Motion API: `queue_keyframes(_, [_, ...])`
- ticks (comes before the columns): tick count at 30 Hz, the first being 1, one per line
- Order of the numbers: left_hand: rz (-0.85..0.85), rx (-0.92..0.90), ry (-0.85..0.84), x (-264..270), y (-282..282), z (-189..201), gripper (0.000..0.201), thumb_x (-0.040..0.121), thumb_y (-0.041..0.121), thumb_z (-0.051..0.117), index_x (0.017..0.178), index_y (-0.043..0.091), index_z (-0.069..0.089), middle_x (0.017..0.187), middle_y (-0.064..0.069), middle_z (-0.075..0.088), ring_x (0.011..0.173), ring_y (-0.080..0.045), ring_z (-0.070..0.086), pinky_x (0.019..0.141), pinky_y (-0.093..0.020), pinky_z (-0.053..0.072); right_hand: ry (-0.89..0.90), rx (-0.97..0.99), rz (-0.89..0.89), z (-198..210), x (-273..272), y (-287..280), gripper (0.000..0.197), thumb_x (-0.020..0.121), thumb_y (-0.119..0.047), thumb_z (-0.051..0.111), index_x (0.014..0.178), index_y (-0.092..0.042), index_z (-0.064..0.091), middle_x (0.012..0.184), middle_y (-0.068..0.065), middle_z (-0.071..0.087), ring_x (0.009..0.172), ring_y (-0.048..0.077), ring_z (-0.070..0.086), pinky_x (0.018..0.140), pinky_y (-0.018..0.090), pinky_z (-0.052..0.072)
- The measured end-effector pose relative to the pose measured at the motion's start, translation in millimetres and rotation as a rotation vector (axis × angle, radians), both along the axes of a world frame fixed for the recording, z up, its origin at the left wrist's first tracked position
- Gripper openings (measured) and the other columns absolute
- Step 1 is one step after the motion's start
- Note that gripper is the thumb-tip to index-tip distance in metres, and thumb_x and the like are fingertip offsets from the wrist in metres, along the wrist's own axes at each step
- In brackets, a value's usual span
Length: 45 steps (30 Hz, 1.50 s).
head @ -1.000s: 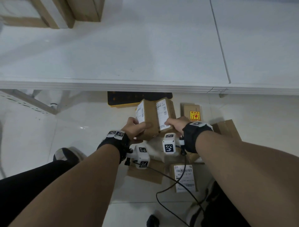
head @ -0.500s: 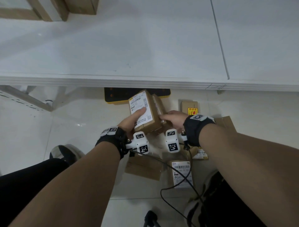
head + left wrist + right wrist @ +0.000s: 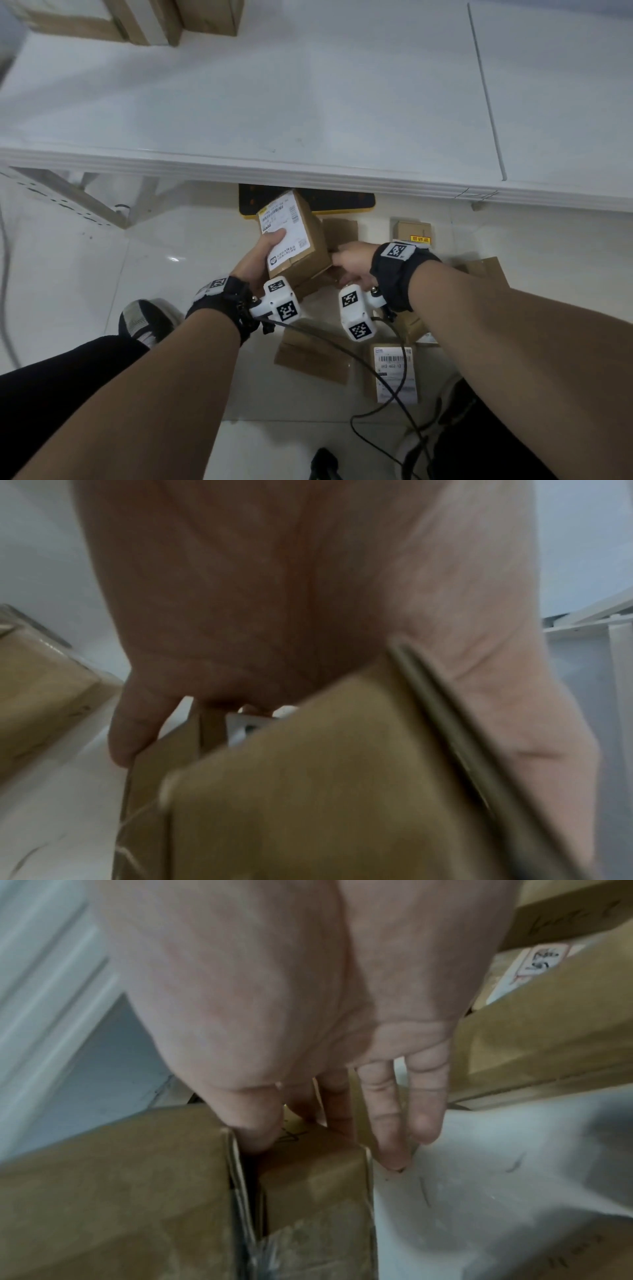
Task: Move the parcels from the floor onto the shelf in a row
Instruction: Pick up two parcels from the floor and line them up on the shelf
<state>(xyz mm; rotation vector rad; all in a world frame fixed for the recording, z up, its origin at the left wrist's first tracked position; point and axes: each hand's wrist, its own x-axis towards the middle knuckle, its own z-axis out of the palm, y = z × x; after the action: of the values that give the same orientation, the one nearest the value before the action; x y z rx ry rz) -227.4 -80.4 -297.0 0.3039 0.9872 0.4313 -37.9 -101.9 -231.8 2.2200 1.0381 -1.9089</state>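
Observation:
My left hand (image 3: 259, 262) grips a brown parcel (image 3: 297, 244) with a white shipping label, thumb on the label, held above the floor just in front of the white shelf (image 3: 308, 102). In the left wrist view my palm (image 3: 274, 601) wraps that parcel (image 3: 308, 791). My right hand (image 3: 352, 261) holds a plain brown parcel (image 3: 340, 230) right beside it. In the right wrist view the thumb (image 3: 253, 1123) sits between the two boxes and the other fingers (image 3: 387, 1123) lie on the far side of the plain parcel (image 3: 315, 1177).
Two parcels (image 3: 144, 20) stand at the shelf's far left. On the floor lie a labelled parcel (image 3: 395, 373), a flat brown one (image 3: 311, 356), one with a yellow sticker (image 3: 412, 231) and another (image 3: 486, 270). A black-and-yellow object (image 3: 342, 202) lies under the shelf. Cables (image 3: 394, 394) trail below my wrists.
Both hands have risen toward the shelf edge with the two parcels. The left parcel has turned so its label faces up, and my thumb now rests on the label.

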Motion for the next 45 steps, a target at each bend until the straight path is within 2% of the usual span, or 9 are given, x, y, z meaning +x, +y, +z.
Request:
queue_keyframes(4, [0.04,-0.018,-0.031,-22,-2,-12,0.059,0.078,0.048,0.071,0.126,0.019,0.057,0.105,-0.007,0.072,0.091,-0.025,0.067,0.094,-0.046,0.048,-0.003,-0.021,0.061,5,-13,-2,0.038,0.101,-0.023,0.043,0.133,-0.004,0.047,0.128,0.023,0.059,0.113,0.036,0.06,0.07,0.034,0.051])
queue_keyframes(10, [0.051,-0.024,-0.155,-31,-1,-16,0.073,0.06,0.036,0.088,0.124,0.012,0.062,0.105,-0.011,0.074,0.087,-0.024,0.073,0.095,-0.04,0.051,-0.022,0.029,-0.079,9,-13,0,0.038,0.1,-0.013,0.045,0.137,-0.006,0.046,0.134,0.02,0.055,0.119,0.037,0.059,0.031,0.017,0.036])
queue_keyframes(12, [0.014,-0.03,-0.139,-26,-3,-16,0.075,0.066,0.036,0.083,0.133,0.012,0.058,0.112,-0.011,0.072,0.094,-0.025,0.069,0.108,-0.045,0.039,-0.067,0.047,-0.073,11,-5,2,0.038,0.1,-0.013,0.044,0.138,-0.01,0.047,0.134,0.015,0.055,0.121,0.035,0.056,0.052,0.025,0.049])
queue_keyframes(22, [-0.001,-0.021,-0.135,-24,-11,-23,0.079,0.06,0.042,0.088,0.13,0.02,0.058,0.115,-0.006,0.071,0.095,-0.022,0.069,0.087,-0.04,0.053,-0.157,0.075,-0.428,7,86,-3,0.028,0.096,-0.019,0.048,0.118,-0.006,0.059,0.079,0.004,0.072,0.083,0.024,0.063,0.057,0.025,0.041])
queue_keyframes(27, [0.05,0.006,-0.133,-32,-13,-26,0.065,0.069,0.044,0.081,0.127,0.022,0.06,0.114,-0.004,0.071,0.097,-0.022,0.069,0.088,-0.041,0.054,-0.258,0.056,-0.429,0,111,-20,0.025,0.092,-0.013,0.053,0.111,-0.001,0.063,0.109,0.014,0.064,0.099,0.03,0.063,0.086,0.039,0.053])
queue_keyframes(32, [0.129,0.025,-0.097,-33,-15,-26,0.035,0.09,0.043,0.057,0.118,0.024,0.066,0.109,-0.004,0.073,0.091,-0.022,0.071,0.078,-0.039,0.058,-0.203,0.061,-0.449,-5,90,-16,0.021,0.094,-0.018,0.051,0.111,-0.01,0.06,0.093,0.006,0.061,0.061,0.016,0.051,0.054,0.025,0.041])
queue_keyframes(38, [0.089,0.038,-0.115,-33,-10,-24,0.068,0.068,0.044,0.081,0.129,0.022,0.059,0.118,-0.006,0.07,0.098,-0.024,0.07,0.085,-0.041,0.057,-0.251,0.152,-0.491,12,101,-9,0.022,0.094,-0.015,0.049,0.072,-0.012,0.054,0.083,0.009,0.058,0.07,0.02,0.054,0.067,0.029,0.046])
queue_keyframes(42, [0.035,0.034,-0.124,-11,-17,-10,0.077,0.07,0.037,0.078,0.138,0.013,0.051,0.122,-0.015,0.067,0.092,-0.026,0.072,0.077,-0.041,0.06,-0.129,0.123,-0.466,10,97,-21,0.016,0.094,-0.026,0.054,0.085,-0.013,0.06,0.095,0.005,0.061,0.067,0.012,0.058,0.059,0.023,0.048])
queue_keyframes(45, [-0.068,0.098,-0.024,3,-22,4,0.107,0.056,0.036,0.091,0.146,0.015,0.039,0.141,-0.02,0.054,0.112,-0.034,0.063,0.095,-0.05,0.052,0.07,0.075,-0.327,13,63,-22,0.071,0.077,-0.069,0.056,0.123,-0.016,0.057,0.117,0.004,0.063,0.104,0.026,0.062,0.094,0.042,0.049])
